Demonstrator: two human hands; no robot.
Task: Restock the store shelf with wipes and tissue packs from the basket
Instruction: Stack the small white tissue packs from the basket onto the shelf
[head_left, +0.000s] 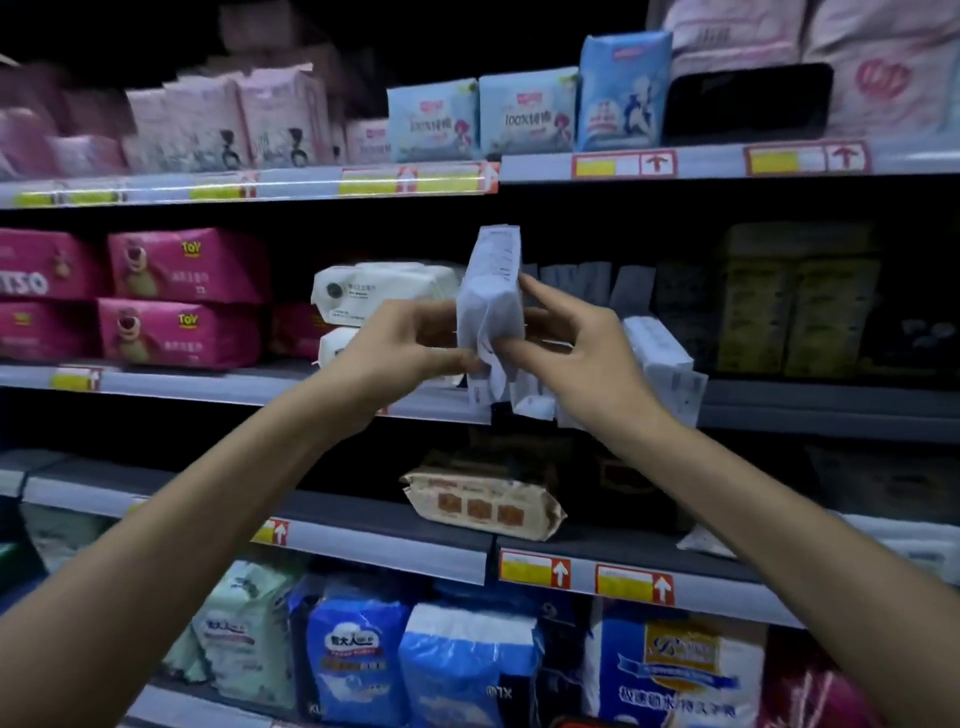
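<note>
A pale lilac-white wipes pack (493, 291) stands upright in the air in front of the middle shelf (260, 387). My left hand (410, 345) pinches its lower left edge. My right hand (566, 338) grips its right side, fingers spread along it. Two similar pale packs (662, 353) lie tilted on the shelf just right of my right hand, partly hidden by my wrist. White wipes packs (384, 291) are stacked on the shelf behind my left hand. The basket is out of view.
Pink bear-print packs (182, 301) fill the middle shelf's left side; dark and yellow boxes (795, 306) stand at its right. A beige wipes pack (483, 499) lies on the shelf below. Blue and pink packs line the top shelf (727, 161). Large bags crowd the bottom.
</note>
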